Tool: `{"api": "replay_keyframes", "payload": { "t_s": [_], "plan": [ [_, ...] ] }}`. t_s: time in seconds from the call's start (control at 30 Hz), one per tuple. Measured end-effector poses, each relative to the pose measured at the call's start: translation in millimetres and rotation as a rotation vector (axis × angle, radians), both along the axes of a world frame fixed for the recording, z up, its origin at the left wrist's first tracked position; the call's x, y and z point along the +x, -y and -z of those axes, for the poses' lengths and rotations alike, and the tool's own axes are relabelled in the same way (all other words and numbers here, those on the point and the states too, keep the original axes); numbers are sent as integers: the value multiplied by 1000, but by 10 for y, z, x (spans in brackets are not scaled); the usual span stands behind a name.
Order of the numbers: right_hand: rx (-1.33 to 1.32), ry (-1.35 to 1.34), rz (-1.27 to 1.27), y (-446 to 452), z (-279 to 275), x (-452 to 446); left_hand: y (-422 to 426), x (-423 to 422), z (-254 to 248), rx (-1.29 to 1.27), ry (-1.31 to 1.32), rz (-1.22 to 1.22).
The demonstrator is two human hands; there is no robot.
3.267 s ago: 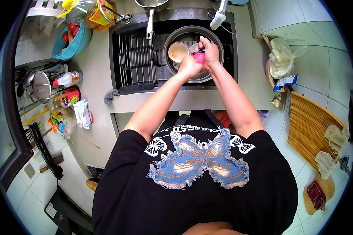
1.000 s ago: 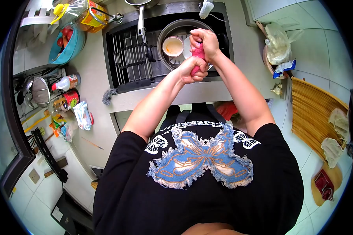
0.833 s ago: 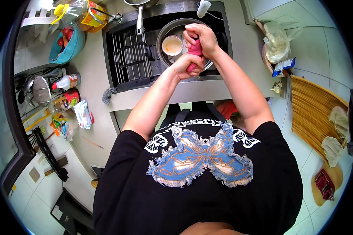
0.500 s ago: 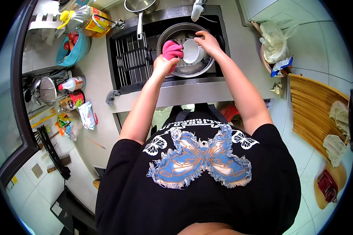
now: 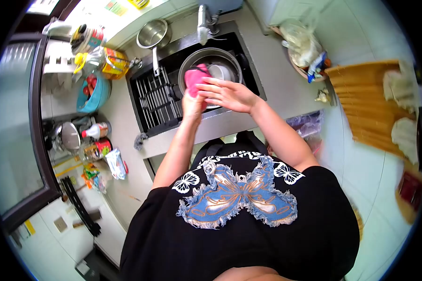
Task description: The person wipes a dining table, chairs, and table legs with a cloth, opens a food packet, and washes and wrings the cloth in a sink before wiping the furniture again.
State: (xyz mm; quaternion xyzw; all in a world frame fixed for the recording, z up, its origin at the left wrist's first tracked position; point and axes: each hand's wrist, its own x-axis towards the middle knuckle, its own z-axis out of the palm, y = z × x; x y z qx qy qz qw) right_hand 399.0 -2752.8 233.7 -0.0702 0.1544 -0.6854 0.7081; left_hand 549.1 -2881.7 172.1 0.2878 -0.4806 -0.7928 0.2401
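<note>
A bunched pink cloth [image 5: 195,78] is gripped in my left hand [image 5: 192,106], raised over the sink. My right hand [image 5: 232,96] is open, its fingers stretched out flat towards the cloth and the left hand; whether they touch cannot be told. Beneath both hands, a round metal basin [image 5: 229,55] sits in the dark sink [image 5: 251,70]. A white bowl [image 5: 220,71] lies inside the basin, partly hidden by the cloth and my right hand.
A faucet [image 5: 203,23] stands behind the basin. To the left are a drying rack [image 5: 152,100], a long-handled pot [image 5: 152,33], a blue basket [image 5: 101,96] of red produce and an oil bottle [image 5: 112,63]. A plastic bag [image 5: 301,44] lies at right.
My right hand has left the white bowl and moved down and left beside the cloth, its fingers now straight. The bowl stays in the basin. The whole view has tilted.
</note>
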Motion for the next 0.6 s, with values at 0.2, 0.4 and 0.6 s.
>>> {"api": "replay_keyframes", "payload": {
  "t_s": [0.2,0.4,0.6],
  "plan": [
    [350,-387,388,-762,193,240,-127,-136,-655,-1215,612,199],
    [300,-80,888,-1271,726,367,-1264,-473,-867,-1344,374,951],
    [24,64,655,-1675,1592,1029,-1801,-810,-363,237,-108,1233]
  ]
}}
